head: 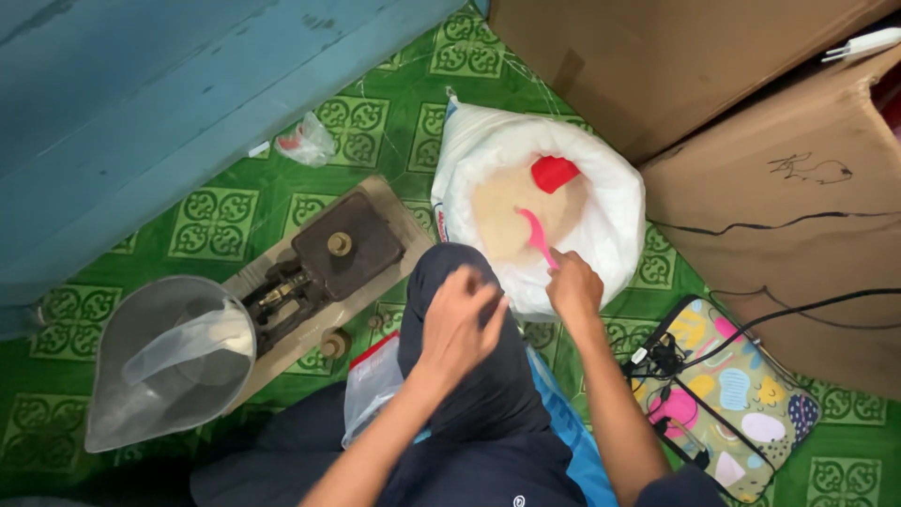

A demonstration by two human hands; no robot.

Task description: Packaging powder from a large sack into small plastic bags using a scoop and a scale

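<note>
Head view, looking down at a person seated on the floor. At centre, the right hand point(574, 286) is clamped on the handle of a pink scoop point(537, 235), whose bowl rests on the pale grain point(511, 211) inside an open white sack point(615, 211). A red scoop point(554, 173) lies half buried at the far side of the grain. The left hand point(460, 324) rests on the raised knee just below the sack, fingers curled loosely inward; whether it holds anything cannot be told.

Risks, as judged from this arrangement: the sack's rolled rim is soft and leans toward the knee, so a push from the leg could tip it and spill grain. A heaped scoop carried across the gap toward the scale pan point(169, 361) at lower left may shed grain on the way. The thin plastic bag point(183, 347) draped in the pan sits loosely and could slip or fold shut. More clear bags point(371, 385) lie against the thigh.

Surface and room: a floor covering point(375, 122) of green patterned squares, a blue wooden wall point(141, 103) at upper left, cardboard boxes point(779, 188) at upper right. A balance scale point(328, 253) on a wooden base stands left of centre. A colourful pouch point(732, 404) with black cables point(798, 314) lies at lower right, and a crumpled wrapper point(305, 141) near the wall.
</note>
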